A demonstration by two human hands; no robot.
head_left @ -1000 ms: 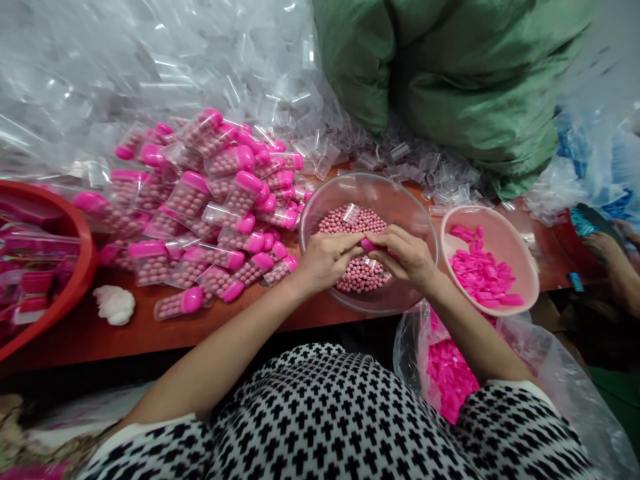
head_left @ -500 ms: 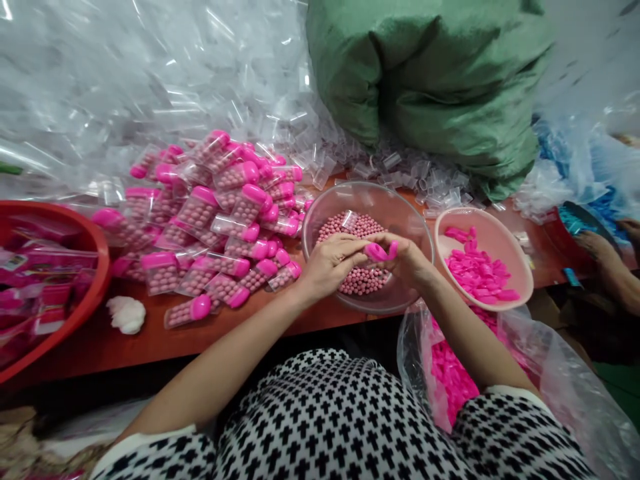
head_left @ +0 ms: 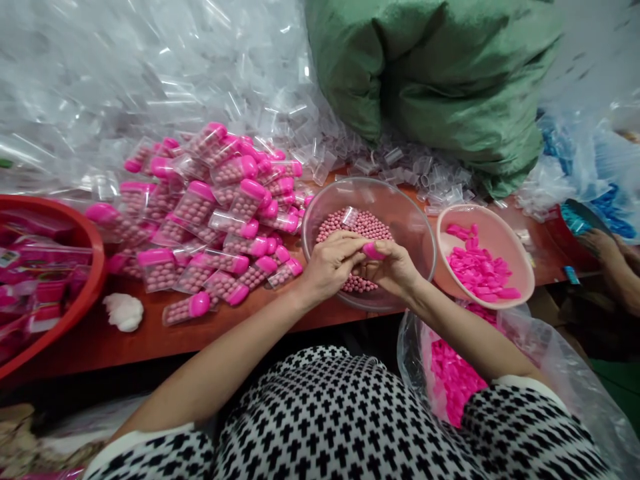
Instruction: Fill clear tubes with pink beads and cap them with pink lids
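- A pink cap (head_left: 373, 251) is pinched between the thumb and fingers of a person's right hand (head_left: 396, 268), above a transparent bowl (head_left: 423, 277) of pink beads (head_left: 367, 227).
- The left hand (head_left: 330, 265) is brought up beside it, fingers bent and bunched, their tips reaching the cap's near side; whether anything is gripped by them cannot be told.
- A small transparent piece (head_left: 350, 215) is seen lying on the beads, beyond the hands.
- To the left, bead-filled containers (head_left: 193, 207) topped in pink are heaped on a reddish tabletop (head_left: 165, 343), with a white wad (head_left: 123, 312) set down nearer the edge.
- At far left, pink packaged goods (head_left: 47, 267) are held in a red basin (head_left: 97, 267).
- To the right of the bowl, loose pink caps (head_left: 483, 270) are gathered in a peach basin (head_left: 527, 273); more pink pieces (head_left: 453, 380) are contained in a plastic bag (head_left: 555, 363) below.
- The background is filled by transparent plastic pieces (head_left: 135, 73) and a bulging green sack (head_left: 465, 100).
- At far right, a co-worker's hand (head_left: 603, 248) is glimpsed beside blue pieces (head_left: 575, 219).
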